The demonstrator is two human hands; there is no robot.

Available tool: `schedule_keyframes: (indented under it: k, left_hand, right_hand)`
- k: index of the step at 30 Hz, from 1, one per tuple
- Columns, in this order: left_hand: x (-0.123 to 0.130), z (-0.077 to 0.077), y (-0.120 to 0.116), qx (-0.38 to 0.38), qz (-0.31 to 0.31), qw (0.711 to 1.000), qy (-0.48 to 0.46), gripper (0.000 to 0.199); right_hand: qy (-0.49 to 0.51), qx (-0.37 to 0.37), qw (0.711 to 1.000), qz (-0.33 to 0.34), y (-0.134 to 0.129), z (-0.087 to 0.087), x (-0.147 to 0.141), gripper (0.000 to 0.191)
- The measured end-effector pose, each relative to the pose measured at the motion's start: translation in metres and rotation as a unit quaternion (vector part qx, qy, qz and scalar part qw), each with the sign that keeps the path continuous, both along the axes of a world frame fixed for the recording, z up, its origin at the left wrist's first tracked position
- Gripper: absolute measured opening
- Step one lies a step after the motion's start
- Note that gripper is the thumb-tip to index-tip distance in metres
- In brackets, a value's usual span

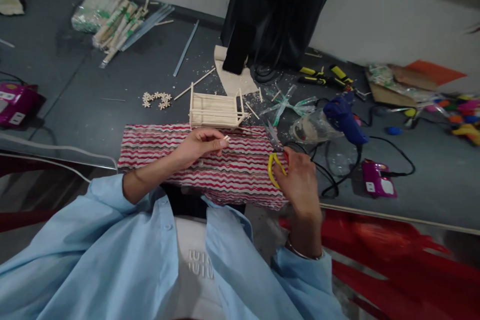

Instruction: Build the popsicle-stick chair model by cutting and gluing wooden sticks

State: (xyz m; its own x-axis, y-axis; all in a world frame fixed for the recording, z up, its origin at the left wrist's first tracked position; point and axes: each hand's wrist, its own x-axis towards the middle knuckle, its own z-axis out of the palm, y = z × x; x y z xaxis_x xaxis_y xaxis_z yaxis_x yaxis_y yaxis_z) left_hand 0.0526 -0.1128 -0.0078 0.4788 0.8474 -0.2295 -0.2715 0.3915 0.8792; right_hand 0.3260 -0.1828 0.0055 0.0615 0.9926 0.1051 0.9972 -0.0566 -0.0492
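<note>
My left hand [202, 146] pinches a small piece of pale wooden stick [227, 138] between thumb and forefinger, above a red-and-white striped cloth [232, 172]. To the right, my right hand [299, 175] is closed on scissors [276, 160] with yellow and red handles, their blades pointing away from me. A small frame made of pale sticks [215, 110] rests at the far edge of the cloth, just beyond my left hand. Small flower-shaped wooden pieces [163, 100] lie to the left of the frame.
A blue glue gun [345, 120] leans on a clear plastic cup [313, 127] at right, near a purple box [378, 178] and cables. Bundled sticks [122, 27] lie at back left. A black bag [277, 10] and phone [239, 49] stand at the back.
</note>
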Motion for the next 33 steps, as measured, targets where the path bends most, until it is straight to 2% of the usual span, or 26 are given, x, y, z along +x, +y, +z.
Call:
schedule_keyframes:
  k: [4,10,14,16,18,21,23,25,28,30,33]
  left_hand:
    - [0.001,0.000,0.001,-0.005,-0.003,1.000,0.006,0.042]
    - [0.000,0.001,0.003,-0.010,-0.002,1.000,0.014,0.046]
    - [-0.001,0.002,0.002,-0.014,-0.003,1.000,0.005,0.044]
    - [-0.001,0.001,0.002,-0.018,-0.002,1.000,-0.005,0.042]
    - [-0.002,0.000,0.002,-0.020,-0.001,1.000,-0.011,0.041]
    - [-0.003,0.000,0.002,-0.019,-0.003,1.000,-0.010,0.041]
    - [-0.003,0.000,0.002,-0.021,0.001,1.000,-0.011,0.042]
    - [-0.003,0.001,0.002,-0.019,0.001,1.000,-0.012,0.042]
    - [-0.004,0.003,0.001,-0.018,-0.008,1.000,-0.010,0.042]
    - [-0.004,0.002,0.000,-0.025,-0.004,1.000,-0.013,0.043]
    - [-0.005,0.001,0.000,-0.026,-0.001,0.999,-0.024,0.047]
  right_hand:
    - [-0.002,-0.058,0.998,0.012,0.005,0.002,0.010,0.052]
    - [-0.021,-0.124,0.991,-0.046,0.013,0.016,0.005,0.056]
    - [0.050,-0.079,0.994,-0.059,0.006,0.010,0.012,0.048]
    - [0.144,-0.036,0.986,-0.072,0.000,0.006,0.018,0.048]
    - [0.266,0.027,0.961,-0.073,-0.007,0.003,0.024,0.050]
    - [0.409,0.116,0.905,-0.031,-0.017,0.002,0.024,0.056]
    - [0.445,0.130,0.886,-0.005,-0.025,0.003,0.017,0.055]
    - [0.429,0.122,0.895,0.008,-0.031,0.004,0.006,0.047]
    - [0.350,0.098,0.930,0.050,-0.033,0.006,-0.015,0.044]
    - [0.300,0.069,0.944,0.121,-0.028,0.008,-0.027,0.052]
    - [0.254,0.035,0.941,0.220,-0.016,0.007,-0.041,0.057]
